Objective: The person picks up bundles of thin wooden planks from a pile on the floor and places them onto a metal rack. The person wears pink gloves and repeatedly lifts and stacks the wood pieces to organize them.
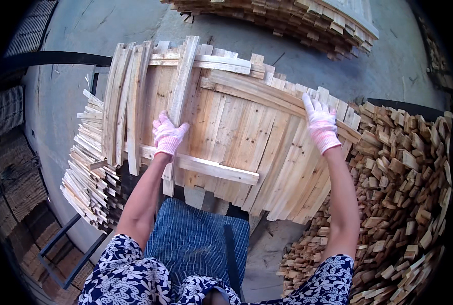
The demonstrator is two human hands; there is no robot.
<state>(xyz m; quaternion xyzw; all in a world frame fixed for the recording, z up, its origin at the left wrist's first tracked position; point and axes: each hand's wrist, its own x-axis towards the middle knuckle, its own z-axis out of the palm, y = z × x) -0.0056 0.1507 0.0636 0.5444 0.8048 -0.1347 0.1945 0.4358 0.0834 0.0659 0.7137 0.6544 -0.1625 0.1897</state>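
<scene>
1. The wooden slat panel (236,137) lies tilted in front of me, across the middle of the view, its boards running from about 11 o'clock down to 5 o'clock, with cross battens nailed over them.
2. My left hand (168,135), in a pink-and-white glove, is clenched around a loose upright slat (179,101) at the panel's 9 o'clock side, thumb on one edge, fingers wrapped over the other.
3. My right hand (320,124), gloved the same way, lies with fingers spread on the panel's upper edge at about 2 o'clock, pressing on the board tips; it grasps nothing that I can see.
4. A lower cross batten (206,166) runs under my left hand toward 4 o'clock.
5. At 9 o'clock of the panel, several narrow slats (124,101) lean against it, and below them sits a stack of thin strips (89,173).
6. At 3 to 5 o'clock rises a heap of short wood offcuts (404,193).
7. At 12 o'clock, well apart on the concrete floor (338,71), lies another stack of panels (297,20).
8. At 6 o'clock, just under the panel, is a blue striped cloth (196,239) over my lap.
</scene>
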